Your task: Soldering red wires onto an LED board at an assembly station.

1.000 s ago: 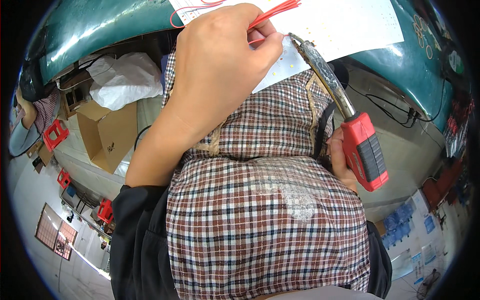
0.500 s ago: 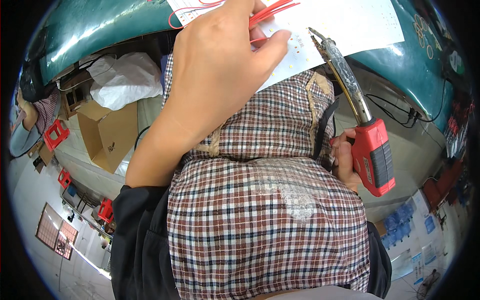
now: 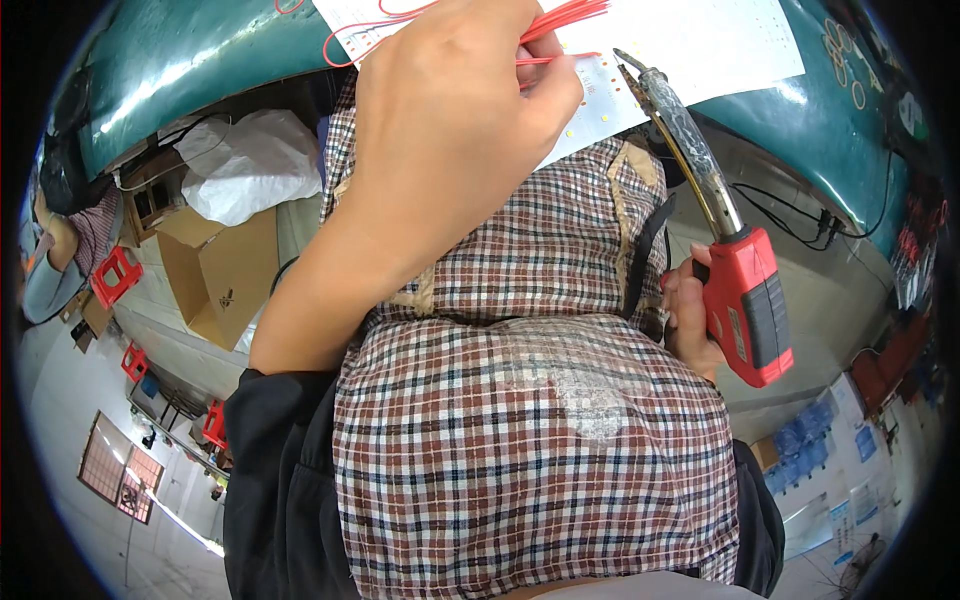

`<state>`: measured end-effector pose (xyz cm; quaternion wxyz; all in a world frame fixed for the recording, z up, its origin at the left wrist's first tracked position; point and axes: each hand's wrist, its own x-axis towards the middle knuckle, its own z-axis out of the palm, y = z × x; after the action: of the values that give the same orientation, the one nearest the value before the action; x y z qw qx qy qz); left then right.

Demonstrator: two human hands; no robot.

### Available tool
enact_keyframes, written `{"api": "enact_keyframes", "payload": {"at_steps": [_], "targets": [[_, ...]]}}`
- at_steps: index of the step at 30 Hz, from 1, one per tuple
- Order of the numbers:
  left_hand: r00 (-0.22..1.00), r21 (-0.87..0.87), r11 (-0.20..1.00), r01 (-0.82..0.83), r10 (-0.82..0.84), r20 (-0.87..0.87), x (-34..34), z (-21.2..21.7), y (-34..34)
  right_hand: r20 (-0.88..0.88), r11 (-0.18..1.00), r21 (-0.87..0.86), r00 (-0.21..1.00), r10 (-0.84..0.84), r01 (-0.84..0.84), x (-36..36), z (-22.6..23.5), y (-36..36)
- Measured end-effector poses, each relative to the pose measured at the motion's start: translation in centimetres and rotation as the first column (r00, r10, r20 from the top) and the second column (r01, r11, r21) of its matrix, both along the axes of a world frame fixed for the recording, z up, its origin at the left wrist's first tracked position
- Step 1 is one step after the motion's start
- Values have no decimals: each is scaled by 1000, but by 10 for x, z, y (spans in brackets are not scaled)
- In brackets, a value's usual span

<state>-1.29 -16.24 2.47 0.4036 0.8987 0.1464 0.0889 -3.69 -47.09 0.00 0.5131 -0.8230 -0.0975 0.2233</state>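
My left hand (image 3: pixel 455 110) is closed on a bundle of thin red wires (image 3: pixel 568 18). One single wire (image 3: pixel 560 60) sticks out from between its thumb and fingers, its end pointing right over a white circuit board (image 3: pixel 600 115) dotted with small yellow and orange pads. My right hand (image 3: pixel 690 315) grips the red and black handle of a gun-shaped soldering iron (image 3: pixel 748 300). The iron's dark metal barrel slants up and left, its tip close to the board, just right of the wire's end. A brass-coloured tube runs along the barrel.
The board lies on a green table (image 3: pixel 230 65) and reaches over its near edge. Several rubber bands (image 3: pixel 840 60) lie at the table's right. Under the table are a white plastic bag (image 3: pixel 250 165) and an open cardboard box (image 3: pixel 220 275). Black cables (image 3: pixel 800 220) hang at the right.
My left hand has shifted slightly, and a single wire now reaches out past its thumb toward the iron's tip. The board has moved a little left; the iron has moved slightly.
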Motion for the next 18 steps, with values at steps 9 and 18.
{"api": "enact_keyframes", "payload": {"at_steps": [9,18], "targets": [[1000,1,1000,7,-7,-12,1,-2,-1,206,996,-32,975,89,-84,3,-6,8],[1000,4,1000,17,-16,-13,2,-2,-1,232,995,-53,968,96,-86,5,-4,9]]}}
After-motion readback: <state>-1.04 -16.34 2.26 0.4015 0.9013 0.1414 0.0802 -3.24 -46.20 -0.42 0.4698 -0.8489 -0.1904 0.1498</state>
